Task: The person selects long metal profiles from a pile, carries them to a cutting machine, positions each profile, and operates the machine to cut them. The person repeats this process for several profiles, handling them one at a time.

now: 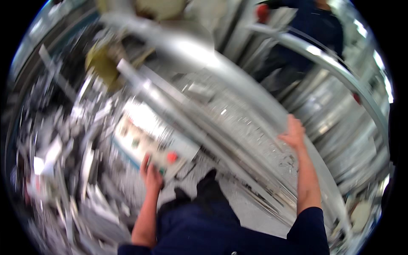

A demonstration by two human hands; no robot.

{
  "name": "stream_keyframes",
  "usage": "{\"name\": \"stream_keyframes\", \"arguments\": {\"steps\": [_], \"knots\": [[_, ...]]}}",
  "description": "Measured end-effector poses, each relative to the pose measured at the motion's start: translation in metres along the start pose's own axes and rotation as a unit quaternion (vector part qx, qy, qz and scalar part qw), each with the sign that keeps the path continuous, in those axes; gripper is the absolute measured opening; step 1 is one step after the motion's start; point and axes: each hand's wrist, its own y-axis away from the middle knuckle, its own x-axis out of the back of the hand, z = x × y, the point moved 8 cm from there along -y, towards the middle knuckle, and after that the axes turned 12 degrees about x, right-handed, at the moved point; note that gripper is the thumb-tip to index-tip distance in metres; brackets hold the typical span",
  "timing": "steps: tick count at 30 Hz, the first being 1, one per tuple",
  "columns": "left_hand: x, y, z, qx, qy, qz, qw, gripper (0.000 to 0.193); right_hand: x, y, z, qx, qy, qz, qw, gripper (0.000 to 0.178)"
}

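Motion smears much of the head view. My left hand [152, 174] is at the near edge of a pale control panel [146, 146] with a red button [172, 157] and smaller dark and green ones. One finger is stretched toward the panel and the others bend loosely; contact with a button cannot be made out. My right hand [294, 134] lies against a long silver metal profile [250, 87], its thumb apart from the fingers. This profile runs slantwise from the far left to the near right. Several thinner metal bars [187, 114] lie alongside it.
Scrap metal offcuts [80, 165] are heaped on the left. At the far right, a person in dark clothes [314, 32] stands behind a curved grey rail [335, 63], near more long profiles [335, 123]. A yellowish object [102, 66] is blurred at the far left. Small metal chips cover the middle surface.
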Motion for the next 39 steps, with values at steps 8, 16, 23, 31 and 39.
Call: {"name": "stream_keyframes", "arguments": {"steps": [8, 16, 23, 31, 39], "knots": [[0.021, 0.033, 0.004, 0.019, 0.050, -0.041, 0.998, 0.034, 0.019, -0.024, -0.027, 0.007, -0.019, -0.012, 1.000, 0.104], [0.021, 0.042, 0.021, -0.020, -0.001, -0.117, 0.993, 0.034, 0.016, -0.028, -0.032, 0.026, -0.028, -0.013, 0.999, 0.102], [0.055, 0.046, 0.047, -0.041, -0.058, -0.123, 0.990, 0.033, 0.020, -0.042, -0.034, 0.038, -0.040, -0.013, 0.998, 0.094], [0.043, 0.050, 0.077, -0.187, -0.113, -0.127, 0.968, 0.043, 0.012, -0.033, -0.006, 0.026, -0.086, -0.002, 0.996, 0.092], [-0.006, 0.030, 0.113, -0.284, -0.082, -0.226, 0.928, 0.043, 0.004, -0.035, -0.017, 0.011, -0.038, 0.067, 0.997, 0.097]]}}
